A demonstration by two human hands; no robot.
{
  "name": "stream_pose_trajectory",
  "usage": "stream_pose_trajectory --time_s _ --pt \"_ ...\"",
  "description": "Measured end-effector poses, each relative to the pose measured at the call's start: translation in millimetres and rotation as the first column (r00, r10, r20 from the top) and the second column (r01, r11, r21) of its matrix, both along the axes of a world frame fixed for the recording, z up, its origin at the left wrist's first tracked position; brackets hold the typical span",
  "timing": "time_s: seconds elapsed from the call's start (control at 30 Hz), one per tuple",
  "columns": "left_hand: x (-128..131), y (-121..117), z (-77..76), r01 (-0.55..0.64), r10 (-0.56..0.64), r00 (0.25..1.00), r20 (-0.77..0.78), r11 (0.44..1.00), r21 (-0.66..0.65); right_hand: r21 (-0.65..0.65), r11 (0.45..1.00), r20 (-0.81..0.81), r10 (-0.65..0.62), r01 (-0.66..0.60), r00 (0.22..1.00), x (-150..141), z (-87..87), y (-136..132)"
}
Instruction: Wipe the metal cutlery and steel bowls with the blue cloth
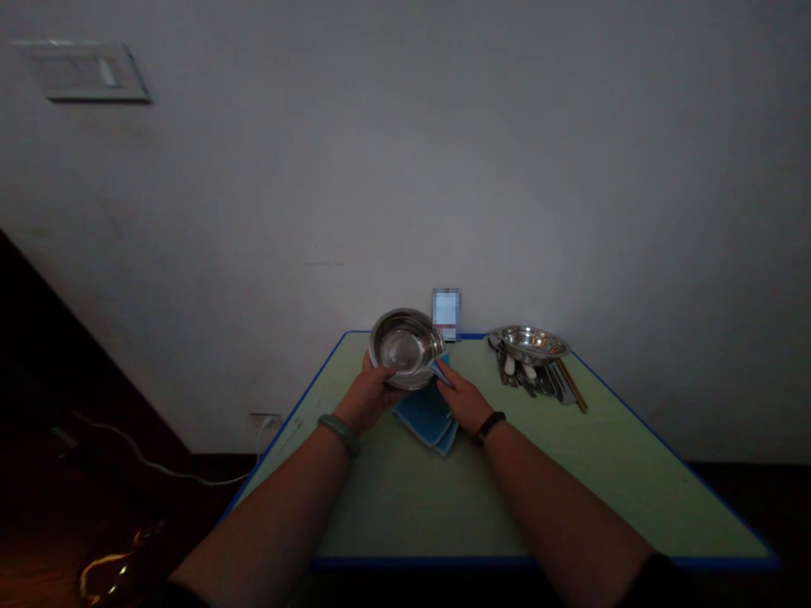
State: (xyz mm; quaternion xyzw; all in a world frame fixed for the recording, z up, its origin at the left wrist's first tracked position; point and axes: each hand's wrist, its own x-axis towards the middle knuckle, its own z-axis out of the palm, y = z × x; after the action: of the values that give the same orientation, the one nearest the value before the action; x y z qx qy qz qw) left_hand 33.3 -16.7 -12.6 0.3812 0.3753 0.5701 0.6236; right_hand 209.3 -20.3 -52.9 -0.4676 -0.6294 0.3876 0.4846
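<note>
"What's the person holding?"

"A metal bowl [405, 346], up over the far half of the green table [418, 515]. The left hand [372, 395] grips it at the near left, thumb over the rim and the other fingers curled beneath."

"Why tipped like that?"

"I'd say the slant turns the inside toward the person's eyes and leaves the rim's right side within reach of the right hand [467, 399]."

"And what is that one doing?"

"Pinching a folded blue cloth [427, 418] between thumb and fingers, right by the bowl's right edge. The rest of the cloth drops below the bowl; I can't tell whether its lowest corner touches the tabletop."

"What's all that off to the right?"

"A shallow metal dish [536, 348] near the far right corner, apparently over one end of some cutlery [550, 384]. Brown chopsticks [574, 388] lie along the outer side. Grouped aside, I suppose, to give both hands elbow room."

"And the lit screen [447, 312]?"

"Upright at the far edge, against the wall [570, 186] as far as I can judge, probably stood there so it faces the person."
</note>
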Motion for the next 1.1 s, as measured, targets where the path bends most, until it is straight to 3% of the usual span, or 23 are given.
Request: stream_pose_trajectory --time_s 0.2,0.33,0.5,0.67,0.83,1.0,1.1 --pt "3 -3 3.2 -0.038 0.038 0.998 0.042 0.999 -0.01 0.066 0.994 0.14 0.076 -0.086 0.987 -7 2.0 -7" --pt "2 -3 3.7 -0.001 0.0 1.0 0.026 0.999 0.035 0.073 0.987 0.183 0.125 -0.14 0.975 -8 7.2 -12" --pt "-1 -4 4.8 0.031 -0.031 1.0 -0.001 0.998 0.055 0.036 0.998 0.162 0.052 -0.058 0.985 -5 6.6 -8" --pt "-2 -8 9.0 0.083 -0.081 0.995 -0.058 0.996 0.029 -0.017 0.999 -0.015 -0.048 0.047 0.999 2 -1.4 4" --pt "-2 -9 10.1 0.139 -0.142 0.987 -0.079 0.99 -0.036 -0.042 0.99 -0.235 -0.144 0.138 0.961 5 -1.3 8" --pt "-4 -6 6.5 0.168 -0.175 0.981 -0.088 0.982 -0.089 -0.087 0.978 -0.433 -0.206 0.187 0.878 4 8.3 3" --pt "-3 -6 8.3 0.148 -0.164 0.979 -0.12 0.98 -0.131 -0.073 0.99 -0.589 -0.139 0.119 0.796 -1 12.9 2"
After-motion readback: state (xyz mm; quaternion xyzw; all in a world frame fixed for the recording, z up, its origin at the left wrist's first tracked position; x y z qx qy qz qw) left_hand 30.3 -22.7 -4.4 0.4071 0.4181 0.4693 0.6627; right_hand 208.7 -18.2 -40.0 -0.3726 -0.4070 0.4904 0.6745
